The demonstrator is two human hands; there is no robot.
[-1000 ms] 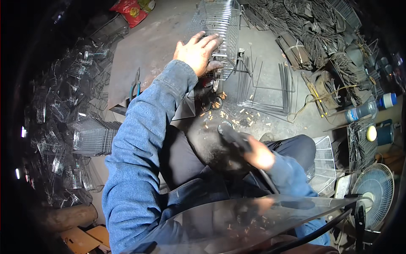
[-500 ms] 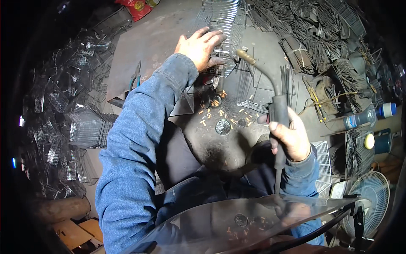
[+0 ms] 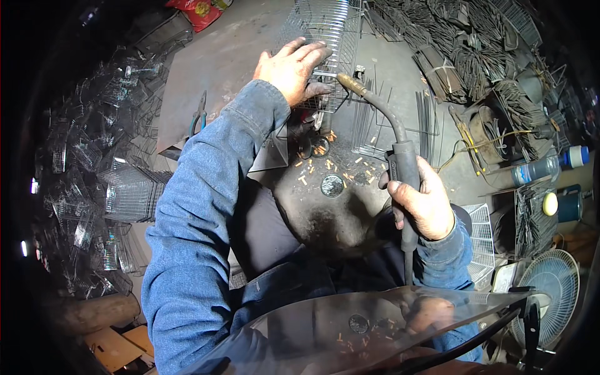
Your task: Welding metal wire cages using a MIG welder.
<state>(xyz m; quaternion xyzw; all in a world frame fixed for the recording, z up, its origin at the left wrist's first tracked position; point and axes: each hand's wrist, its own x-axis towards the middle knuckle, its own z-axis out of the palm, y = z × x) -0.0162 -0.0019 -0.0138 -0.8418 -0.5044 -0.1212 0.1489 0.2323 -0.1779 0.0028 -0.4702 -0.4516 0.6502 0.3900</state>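
Note:
In my right hand [image 3: 426, 203] is a welding torch [image 3: 407, 169], with the fingers wrapped round its black handle. The curved neck points up and left, and its brass-coloured nozzle [image 3: 351, 84] is at the near end of a wire basket [image 3: 340, 34]. Whether the tip touches the wire cannot be made out. My left hand [image 3: 295, 72] grips the left side of that basket, fingers over the wires and thumb toward its near end. Part of the basket is hidden under this hand. A clear, tinted visor [image 3: 350, 319] crosses the lower view.
Pliers [image 3: 199, 114] lie on the metal plate [image 3: 206, 69] at the left. Stacked wire baskets [image 3: 128, 194] stand left, and bundled rods [image 3: 437, 37] lie far right. A fan [image 3: 550, 294] and a water bottle [image 3: 534, 171] are at the right. Cigarette butts surround a round tin [image 3: 332, 185].
The torch has moved slightly left with my right hand, bringing its nozzle closer to the basket's near end. My left hand has barely shifted.

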